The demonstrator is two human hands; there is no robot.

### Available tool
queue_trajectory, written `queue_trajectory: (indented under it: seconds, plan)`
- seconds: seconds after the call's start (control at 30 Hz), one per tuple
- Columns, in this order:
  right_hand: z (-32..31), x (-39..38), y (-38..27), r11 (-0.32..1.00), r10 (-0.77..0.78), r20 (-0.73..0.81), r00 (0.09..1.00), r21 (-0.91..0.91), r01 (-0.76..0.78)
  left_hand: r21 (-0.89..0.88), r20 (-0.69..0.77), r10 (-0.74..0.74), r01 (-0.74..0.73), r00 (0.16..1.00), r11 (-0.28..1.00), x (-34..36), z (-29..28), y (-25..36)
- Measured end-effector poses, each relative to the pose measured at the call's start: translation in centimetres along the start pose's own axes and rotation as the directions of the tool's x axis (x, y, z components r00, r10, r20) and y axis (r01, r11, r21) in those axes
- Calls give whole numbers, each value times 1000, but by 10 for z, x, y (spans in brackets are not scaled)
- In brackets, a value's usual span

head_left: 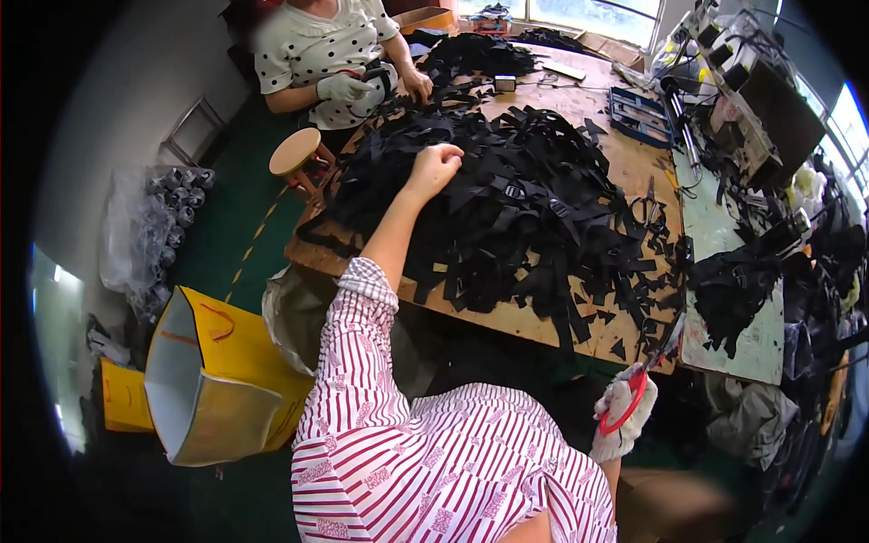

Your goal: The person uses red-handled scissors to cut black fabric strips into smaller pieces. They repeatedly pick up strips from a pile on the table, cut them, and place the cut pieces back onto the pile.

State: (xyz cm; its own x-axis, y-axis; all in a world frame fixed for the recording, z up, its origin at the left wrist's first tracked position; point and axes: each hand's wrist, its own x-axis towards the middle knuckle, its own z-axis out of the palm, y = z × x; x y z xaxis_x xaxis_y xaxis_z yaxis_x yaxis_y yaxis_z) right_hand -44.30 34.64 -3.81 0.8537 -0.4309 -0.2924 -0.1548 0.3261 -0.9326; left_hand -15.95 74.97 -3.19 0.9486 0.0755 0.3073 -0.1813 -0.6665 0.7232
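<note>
A wide heap of black webbing straps point(507, 181), some with buckles, covers the middle of the wooden table. Over its near-left part reaches my bare left hand point(437, 170). The fingers are curled together, and whatever they may hold is hidden against the black heap. At the table's near right corner, my right hand point(625, 412) wears a white knit glove. It grips a pair of scissors point(641, 398) by the red handles, with the blades pointing up and away beside the table edge. Small black scraps point(625, 299) lie on the wood near the blades.
Across the far left, a person point(330, 63) wearing one glove works at the same table. A stool point(295, 152) and a yellow bag point(217, 362) stand left. More scissors point(648, 204), a blue tray point(639, 118) and a side table point(742, 348) with black straps are right.
</note>
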Motion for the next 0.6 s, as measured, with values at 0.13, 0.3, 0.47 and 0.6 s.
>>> queue_trajectory:
  seconds: [0.13,0.3,0.47,0.6]
  plan:
    - [8,-21,-3,993,-32,44,999,-109,36,276,-204,277,-216,939,937,-7,25,-15]
    - [10,-31,-4,987,-37,58,998,-154,45,734,-111,349,-160,930,660,-4,43,-11]
    - [8,-25,0,981,48,115,992,-194,-25,618,-6,-60,51,998,785,-11,58,-10]
    - [12,-17,8,978,87,155,984,-199,-55,463,-110,100,-38,989,885,-53,91,-11]
